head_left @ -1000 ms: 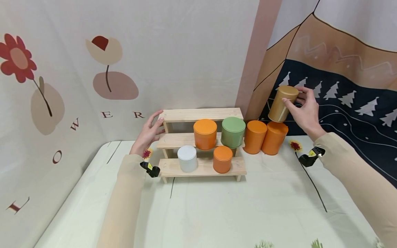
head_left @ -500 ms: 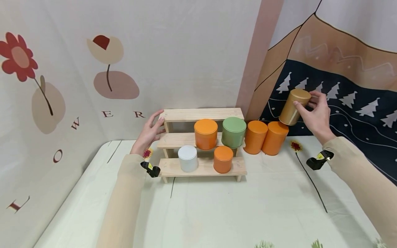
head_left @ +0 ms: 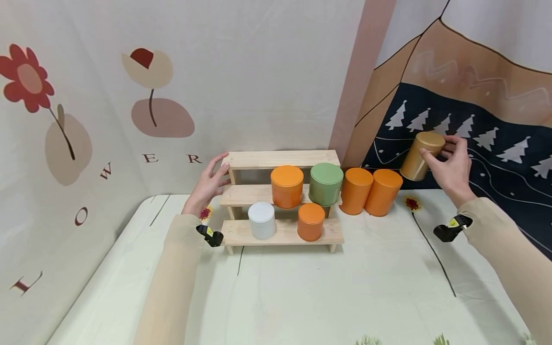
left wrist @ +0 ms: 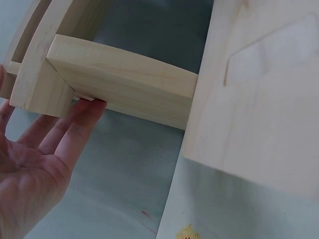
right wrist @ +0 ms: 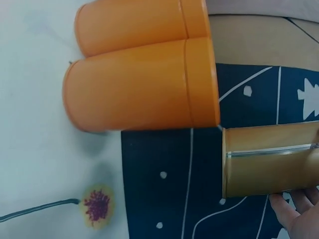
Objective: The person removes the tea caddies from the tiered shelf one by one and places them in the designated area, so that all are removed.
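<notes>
My right hand (head_left: 454,167) pinches a gold canister (head_left: 422,156) between thumb and fingers. It is lifted and slightly tilted, to the right of two orange canisters (head_left: 356,190) that stand on the table side by side. The right wrist view shows the gold canister (right wrist: 271,159) apart from the nearer orange canister (right wrist: 134,87). My left hand (head_left: 207,186) rests against the left side of a three-step wooden shelf (head_left: 282,159). In the left wrist view its fingers (left wrist: 79,127) are fairly straight and touch the wooden side frame.
On the middle step stand an orange tin (head_left: 286,188) and a green tin (head_left: 325,184). The bottom step carries a white tin (head_left: 261,221) and a small orange tin (head_left: 310,222). A pale cloth (head_left: 276,297) covers the table. Printed fabric (head_left: 267,72) hangs behind.
My right hand has carried the gold canister to the right and slightly down, away from above the standing orange canisters. The left hand stays on the shelf's side.
</notes>
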Action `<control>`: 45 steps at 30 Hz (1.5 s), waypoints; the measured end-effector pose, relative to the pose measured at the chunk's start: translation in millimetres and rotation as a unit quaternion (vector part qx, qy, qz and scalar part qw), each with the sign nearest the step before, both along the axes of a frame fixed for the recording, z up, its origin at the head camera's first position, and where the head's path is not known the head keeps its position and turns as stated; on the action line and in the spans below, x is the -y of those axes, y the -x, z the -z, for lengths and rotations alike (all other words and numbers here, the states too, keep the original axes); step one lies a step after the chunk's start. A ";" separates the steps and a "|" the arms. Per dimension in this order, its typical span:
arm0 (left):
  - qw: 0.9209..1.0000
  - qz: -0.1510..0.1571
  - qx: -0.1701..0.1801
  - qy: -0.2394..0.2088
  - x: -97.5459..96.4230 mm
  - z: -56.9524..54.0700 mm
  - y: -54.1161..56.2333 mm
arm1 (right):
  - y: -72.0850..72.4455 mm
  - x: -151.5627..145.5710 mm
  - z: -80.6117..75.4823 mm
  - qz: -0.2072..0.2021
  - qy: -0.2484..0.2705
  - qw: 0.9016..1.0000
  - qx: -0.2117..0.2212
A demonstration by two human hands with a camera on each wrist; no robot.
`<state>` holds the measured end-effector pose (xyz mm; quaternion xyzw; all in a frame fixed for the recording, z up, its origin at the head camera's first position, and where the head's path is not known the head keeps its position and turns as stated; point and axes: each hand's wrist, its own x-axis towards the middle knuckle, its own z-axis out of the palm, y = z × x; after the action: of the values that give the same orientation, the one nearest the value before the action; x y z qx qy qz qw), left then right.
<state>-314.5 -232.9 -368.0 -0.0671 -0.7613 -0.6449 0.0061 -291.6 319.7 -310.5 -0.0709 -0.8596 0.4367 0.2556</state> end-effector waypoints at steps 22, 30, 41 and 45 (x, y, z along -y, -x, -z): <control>1.000 -0.011 0.000 0.000 -1.8 0.3 -1.8 | -7.5 -10.3 36.2 0.001 0.012 0.999 0.038; 1.000 -0.002 0.008 -0.010 -8.4 -14.9 -14.7 | -6.1 -6.2 53.7 0.000 0.018 0.999 0.039; 1.000 -0.006 0.009 0.003 -11.6 -24.2 -22.3 | -7.0 -3.2 66.8 -0.005 0.021 0.999 0.048; 1.000 -0.008 0.009 0.008 -11.8 -24.8 -22.8 | -8.2 -2.3 73.3 -0.002 0.022 0.998 0.054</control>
<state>-291.8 -221.1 -343.2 -0.0550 -0.7671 -0.6392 0.0039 -283.5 322.0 -383.9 -0.0978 -0.8625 0.4516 0.2063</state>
